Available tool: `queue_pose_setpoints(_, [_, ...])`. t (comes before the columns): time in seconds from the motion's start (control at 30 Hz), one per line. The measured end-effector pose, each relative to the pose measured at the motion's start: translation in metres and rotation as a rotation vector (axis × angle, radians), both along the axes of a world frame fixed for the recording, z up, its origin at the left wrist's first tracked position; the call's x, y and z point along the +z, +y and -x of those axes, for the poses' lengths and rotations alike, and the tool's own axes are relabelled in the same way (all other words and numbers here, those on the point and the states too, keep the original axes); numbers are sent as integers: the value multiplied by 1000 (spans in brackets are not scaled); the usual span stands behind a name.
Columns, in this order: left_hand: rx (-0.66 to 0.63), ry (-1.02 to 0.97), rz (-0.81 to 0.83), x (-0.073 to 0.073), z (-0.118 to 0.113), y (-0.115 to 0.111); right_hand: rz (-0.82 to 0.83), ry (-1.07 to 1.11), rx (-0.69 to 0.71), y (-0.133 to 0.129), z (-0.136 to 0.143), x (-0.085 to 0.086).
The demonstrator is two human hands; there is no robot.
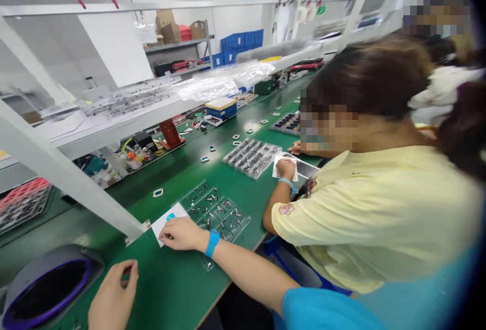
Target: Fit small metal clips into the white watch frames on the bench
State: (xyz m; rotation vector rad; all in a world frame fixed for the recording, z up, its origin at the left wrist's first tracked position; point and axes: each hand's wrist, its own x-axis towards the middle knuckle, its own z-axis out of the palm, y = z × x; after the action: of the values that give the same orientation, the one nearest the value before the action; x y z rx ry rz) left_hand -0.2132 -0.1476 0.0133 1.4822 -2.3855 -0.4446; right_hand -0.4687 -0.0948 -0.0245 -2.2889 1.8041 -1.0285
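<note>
My right hand (pixel 183 234), with a blue strap (pixel 212 243) on its wrist, rests over a white sheet (pixel 182 209) on the green bench. Its fingers are closed together at the sheet's lower left; whatever they may hold is too small to make out. A small bright blue piece (pixel 170 216) lies on the sheet just beyond the knuckles. Beside this hand is a clear compartment tray (pixel 243 217) of small metal parts. Lower left, my left hand (pixel 113 294) hovers over the bench, thumb and forefinger curled together in a loop; anything between them is hidden.
A grey device with a purple rim (pixel 49 289) stands at the lower left. A white shelf post (pixel 76 178) slants down to the bench. At right sits a co-worker in yellow (pixel 364 208), close to a second parts tray (pixel 252 158). Several small white-framed pieces (pixel 158 193) dot the bench.
</note>
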Motion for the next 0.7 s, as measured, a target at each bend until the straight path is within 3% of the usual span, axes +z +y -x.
queue_pose_setpoints(0.13, [-137,107,-33,0,76,0,4,32,-98,1,4,5])
queue_pose_setpoints(0.23, [-216,199,-62,-4,107,-11,4,50,-207,0,12,5])
queue_pose_setpoints(0.4, [-275,365,-139,-36,113,-29,-66,41,-294,5,16,3])
queue_pose_setpoints(0.53, [-297,393,-196,-62,107,-41,-216,143,-259,3,15,21])
queue_pose_setpoints(0.6, [-283,381,-204,-66,108,-43,-255,238,-261,-10,19,36])
queue_pose_setpoints(0.7, [-266,360,-218,-61,109,-34,-268,297,-264,-45,32,52])
